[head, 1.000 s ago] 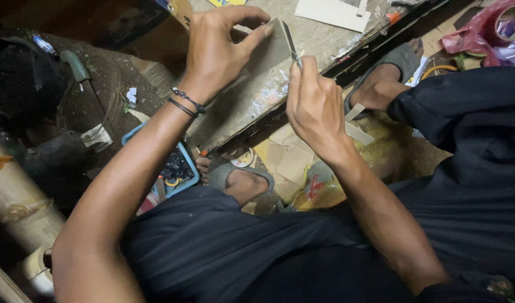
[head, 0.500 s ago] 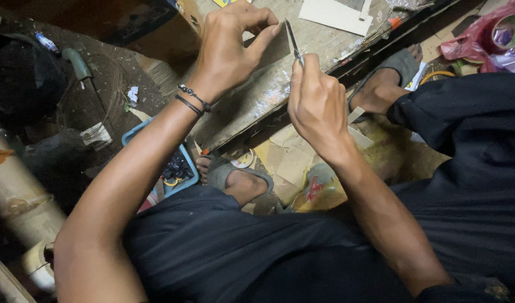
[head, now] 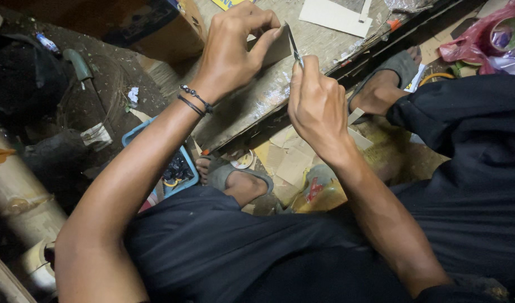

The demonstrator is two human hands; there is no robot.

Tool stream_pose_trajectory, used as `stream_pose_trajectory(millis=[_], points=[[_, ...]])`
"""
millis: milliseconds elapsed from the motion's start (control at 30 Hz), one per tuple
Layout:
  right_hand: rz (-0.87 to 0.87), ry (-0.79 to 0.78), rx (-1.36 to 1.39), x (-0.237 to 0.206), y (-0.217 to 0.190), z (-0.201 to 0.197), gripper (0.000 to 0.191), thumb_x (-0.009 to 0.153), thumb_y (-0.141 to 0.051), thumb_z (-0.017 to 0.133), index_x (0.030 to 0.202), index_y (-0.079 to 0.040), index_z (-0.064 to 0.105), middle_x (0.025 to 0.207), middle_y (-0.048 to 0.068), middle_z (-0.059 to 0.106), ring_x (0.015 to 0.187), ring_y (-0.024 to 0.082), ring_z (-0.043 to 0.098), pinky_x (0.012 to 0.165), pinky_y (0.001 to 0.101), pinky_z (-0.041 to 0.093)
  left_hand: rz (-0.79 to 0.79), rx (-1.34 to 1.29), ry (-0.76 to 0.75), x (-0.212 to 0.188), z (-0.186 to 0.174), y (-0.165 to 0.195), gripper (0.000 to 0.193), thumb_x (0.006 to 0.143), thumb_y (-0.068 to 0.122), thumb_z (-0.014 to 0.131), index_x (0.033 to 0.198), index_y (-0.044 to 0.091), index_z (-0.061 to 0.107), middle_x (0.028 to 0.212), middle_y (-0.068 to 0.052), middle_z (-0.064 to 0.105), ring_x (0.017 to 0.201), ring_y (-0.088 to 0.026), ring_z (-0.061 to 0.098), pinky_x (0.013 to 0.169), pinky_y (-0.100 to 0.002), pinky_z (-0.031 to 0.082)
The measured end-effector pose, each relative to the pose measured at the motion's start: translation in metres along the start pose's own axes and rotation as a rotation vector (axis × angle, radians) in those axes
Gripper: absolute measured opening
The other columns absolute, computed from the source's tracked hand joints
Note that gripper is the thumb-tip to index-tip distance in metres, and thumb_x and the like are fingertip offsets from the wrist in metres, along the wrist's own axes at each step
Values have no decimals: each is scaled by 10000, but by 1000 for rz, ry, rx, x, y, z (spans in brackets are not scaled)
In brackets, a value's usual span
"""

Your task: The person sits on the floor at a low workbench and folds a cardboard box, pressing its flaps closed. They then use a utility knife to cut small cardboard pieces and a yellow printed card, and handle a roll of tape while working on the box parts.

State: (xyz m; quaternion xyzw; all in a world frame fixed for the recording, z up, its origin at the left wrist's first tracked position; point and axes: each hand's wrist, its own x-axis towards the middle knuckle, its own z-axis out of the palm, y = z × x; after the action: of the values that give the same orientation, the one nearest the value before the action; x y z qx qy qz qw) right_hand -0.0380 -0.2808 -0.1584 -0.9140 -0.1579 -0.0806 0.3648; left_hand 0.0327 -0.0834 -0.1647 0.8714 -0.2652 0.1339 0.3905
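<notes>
Both hands are closed on work above the board [head: 252,106]: my left hand [head: 229,53] pinches a cardboard piece [head: 277,50], my right hand [head: 316,106] grips a thin blade [head: 293,45] at its edge. Step in hand, as I judge: trimming. Next move calls for steady pressure along that edge.

Two hands, left hand [head: 229,53] and right hand [head: 319,106], one thin blade [head: 293,44], one cardboard piece [head: 274,49], two black wrist bands [head: 193,101], two grey sandals [head: 226,174], one blue tray [head: 176,168], one pink bag [head: 493,42], one worktop [head: 325,39]
</notes>
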Motion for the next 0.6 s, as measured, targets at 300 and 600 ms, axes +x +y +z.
stream_pose_trajectory(millis=[300,600], points=[[19,-24,-83,4,-5,-4,182,1120,-119,519,1022,35,515,622,235,603,554,466,620,500,545,459,6,-25,8,-1,2,5,102,978,47,771,1069,16,739,1003,-153,686,953,-346,687,820,-415,533],[-11,40,-72,17,-3,2,172,1135,-157,516,1063,-1,505,704,249,644,648,508,632,559,583,468,4,-30,-4,0,2,14,106,965,43,759,1062,17,726,1003,-144,680,943,-361,678,813,-430,532]])
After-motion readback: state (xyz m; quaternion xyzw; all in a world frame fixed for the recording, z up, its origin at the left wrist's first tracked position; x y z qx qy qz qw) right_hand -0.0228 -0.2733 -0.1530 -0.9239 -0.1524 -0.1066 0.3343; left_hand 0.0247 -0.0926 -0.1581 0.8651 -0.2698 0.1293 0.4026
